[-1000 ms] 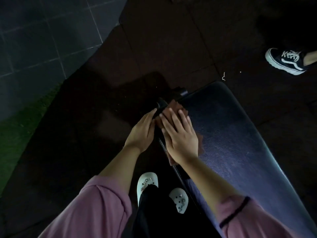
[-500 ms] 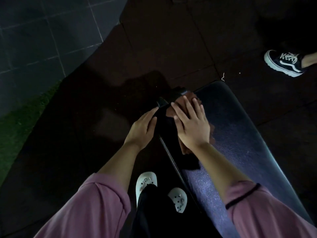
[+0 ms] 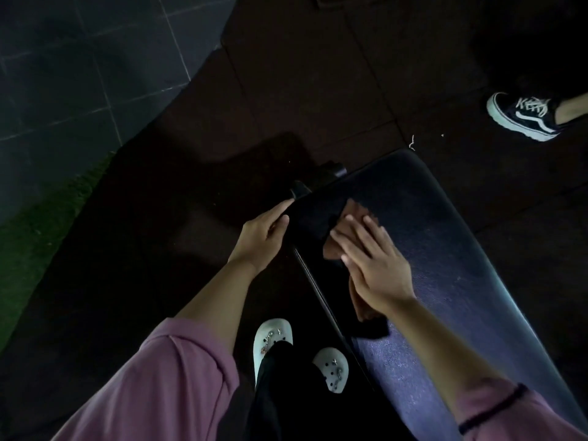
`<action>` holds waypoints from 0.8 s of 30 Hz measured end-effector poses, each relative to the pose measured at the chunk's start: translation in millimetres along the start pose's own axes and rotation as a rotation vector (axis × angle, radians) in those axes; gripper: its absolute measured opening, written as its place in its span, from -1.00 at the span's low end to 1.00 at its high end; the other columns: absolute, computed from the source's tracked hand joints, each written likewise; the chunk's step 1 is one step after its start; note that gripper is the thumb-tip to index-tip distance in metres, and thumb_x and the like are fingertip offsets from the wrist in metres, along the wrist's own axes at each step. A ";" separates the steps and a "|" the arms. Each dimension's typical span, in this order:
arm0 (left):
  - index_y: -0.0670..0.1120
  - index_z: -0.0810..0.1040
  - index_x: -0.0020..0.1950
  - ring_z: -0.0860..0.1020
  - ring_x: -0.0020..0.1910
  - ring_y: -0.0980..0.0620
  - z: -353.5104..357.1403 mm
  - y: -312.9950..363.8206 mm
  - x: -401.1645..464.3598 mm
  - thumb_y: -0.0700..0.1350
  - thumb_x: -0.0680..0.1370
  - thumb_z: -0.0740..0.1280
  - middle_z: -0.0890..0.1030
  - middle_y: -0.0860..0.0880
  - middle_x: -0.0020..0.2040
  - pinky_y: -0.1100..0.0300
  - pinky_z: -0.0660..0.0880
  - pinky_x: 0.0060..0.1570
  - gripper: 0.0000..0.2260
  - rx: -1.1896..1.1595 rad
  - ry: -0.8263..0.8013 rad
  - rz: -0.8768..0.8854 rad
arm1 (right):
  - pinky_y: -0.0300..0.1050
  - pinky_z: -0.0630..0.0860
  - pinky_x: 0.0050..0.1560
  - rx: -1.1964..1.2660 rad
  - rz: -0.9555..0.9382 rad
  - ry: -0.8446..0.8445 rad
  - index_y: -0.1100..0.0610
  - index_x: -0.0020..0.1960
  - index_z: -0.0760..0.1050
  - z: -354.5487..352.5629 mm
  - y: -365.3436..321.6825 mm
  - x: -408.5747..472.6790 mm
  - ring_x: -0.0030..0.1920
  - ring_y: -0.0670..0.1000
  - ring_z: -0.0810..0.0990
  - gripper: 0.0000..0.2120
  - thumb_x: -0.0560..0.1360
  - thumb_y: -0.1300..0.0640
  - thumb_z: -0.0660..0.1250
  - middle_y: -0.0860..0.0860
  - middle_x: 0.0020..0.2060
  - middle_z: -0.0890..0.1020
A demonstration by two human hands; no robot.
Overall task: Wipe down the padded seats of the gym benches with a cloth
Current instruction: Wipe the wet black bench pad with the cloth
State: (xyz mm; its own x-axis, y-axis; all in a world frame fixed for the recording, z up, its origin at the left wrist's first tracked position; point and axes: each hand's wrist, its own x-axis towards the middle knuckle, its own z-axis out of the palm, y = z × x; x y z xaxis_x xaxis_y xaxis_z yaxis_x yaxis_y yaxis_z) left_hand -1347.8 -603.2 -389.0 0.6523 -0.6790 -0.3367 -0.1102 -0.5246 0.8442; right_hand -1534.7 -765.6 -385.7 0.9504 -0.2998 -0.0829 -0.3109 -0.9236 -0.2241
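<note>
A dark padded bench seat (image 3: 445, 256) runs from the middle of the view to the lower right. My right hand (image 3: 375, 262) lies flat on a brown cloth (image 3: 353, 211) and presses it onto the seat's left part near the far end. The cloth shows beyond my fingertips and under my wrist. My left hand (image 3: 261, 237) rests against the seat's left edge, fingers loosely bent, with nothing visibly held.
Black frame parts (image 3: 321, 176) stick out past the seat's far left corner. My two white clogs (image 3: 270, 338) stand on the dark rubber floor beside the bench. Another person's black sneaker (image 3: 525, 116) is at the upper right. Grey tiles and green turf lie at the left.
My right hand has slid the cloth rightward from the seat's left edge onto its top surface. My left hand has stayed at the left edge.
</note>
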 end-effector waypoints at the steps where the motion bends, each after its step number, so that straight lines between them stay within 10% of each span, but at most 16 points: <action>1: 0.10 0.39 0.42 0.31 0.29 0.39 0.6 -0.7 -0.5 -0.06 0.64 0.17 0.45 0.13 0.37 0.60 0.22 0.20 -0.67 -0.008 0.004 0.002 | 0.13 0.20 0.48 0.010 0.048 0.023 -0.11 0.46 0.31 -0.9 0.7 11.8 0.52 0.10 0.17 -0.59 0.62 0.00 0.08 -0.02 0.49 0.28; 14: 0.15 0.35 0.44 0.34 0.33 0.27 0.0 7.2 -5.0 -0.05 0.66 0.12 0.43 0.12 0.38 0.46 0.25 0.23 -0.66 -0.018 -0.009 -0.066 | 0.05 0.12 0.51 0.050 -0.064 -0.043 -0.03 0.50 0.23 12.9 -48.9 -4.0 0.54 0.08 0.11 -0.57 0.63 0.01 0.07 0.00 0.52 0.22; 19: 0.10 0.19 0.51 0.24 0.46 0.09 -0.5 22.2 -13.3 0.10 0.64 0.09 0.26 0.07 0.49 0.16 0.27 0.34 -0.57 0.212 -0.057 -0.091 | 0.07 0.38 0.32 0.125 0.204 -0.060 0.04 0.53 0.16 -7.2 -23.6 -14.5 0.53 0.14 0.12 -0.54 0.63 0.11 0.05 0.06 0.52 0.21; 24: -0.01 0.24 0.50 0.28 0.43 0.01 -4.8 71.9 -31.9 0.06 0.61 0.15 0.30 0.02 0.48 -0.06 0.30 0.35 -0.54 0.504 0.050 -0.062 | -0.01 0.22 0.43 0.519 0.502 -0.073 0.05 0.55 0.11 -52.7 -30.6 10.8 0.53 0.07 0.07 -0.55 0.67 0.09 0.03 0.06 0.54 0.10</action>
State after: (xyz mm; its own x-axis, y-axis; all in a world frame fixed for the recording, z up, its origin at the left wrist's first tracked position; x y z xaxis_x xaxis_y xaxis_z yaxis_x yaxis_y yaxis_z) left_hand -1372.9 -616.7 -315.6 0.7029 -0.6195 -0.3495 -0.4097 -0.7542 0.5131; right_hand -1514.5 -753.1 -328.5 0.6944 -0.6248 -0.3569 -0.6912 -0.4413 -0.5723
